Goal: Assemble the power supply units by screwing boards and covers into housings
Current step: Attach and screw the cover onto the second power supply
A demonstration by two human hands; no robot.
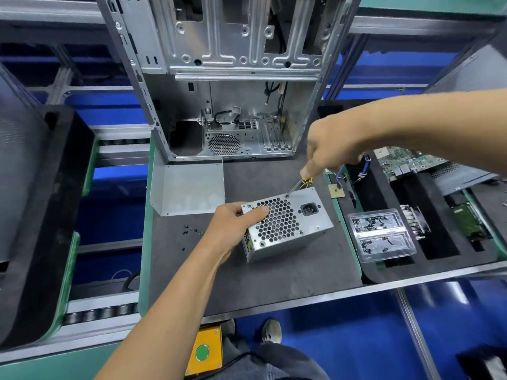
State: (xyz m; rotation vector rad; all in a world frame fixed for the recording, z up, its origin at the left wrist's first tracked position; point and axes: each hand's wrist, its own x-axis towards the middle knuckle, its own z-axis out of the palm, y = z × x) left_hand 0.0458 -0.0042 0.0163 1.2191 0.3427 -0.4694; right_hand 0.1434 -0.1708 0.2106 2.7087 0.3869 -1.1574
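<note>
Dark tabletop (pixel 274 272) carried the power supply unit (pixel 285 223); your left hand (pixel 233 229) clamped its grille corner, your right hand (pixel 332 146) gripped a screwdriver (pixel 299 183). Rigid, probably heavy: you did best holding its solid edges.

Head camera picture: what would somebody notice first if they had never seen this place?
First, the shiny power supply box in the middle of the dark mat, held steady by the left hand while the right hand points a screwdriver at a screw on its top edge. Behind it stands a big open computer case. Tiny loose screws lie to the left, and a green circuit board sits on the right.
</note>
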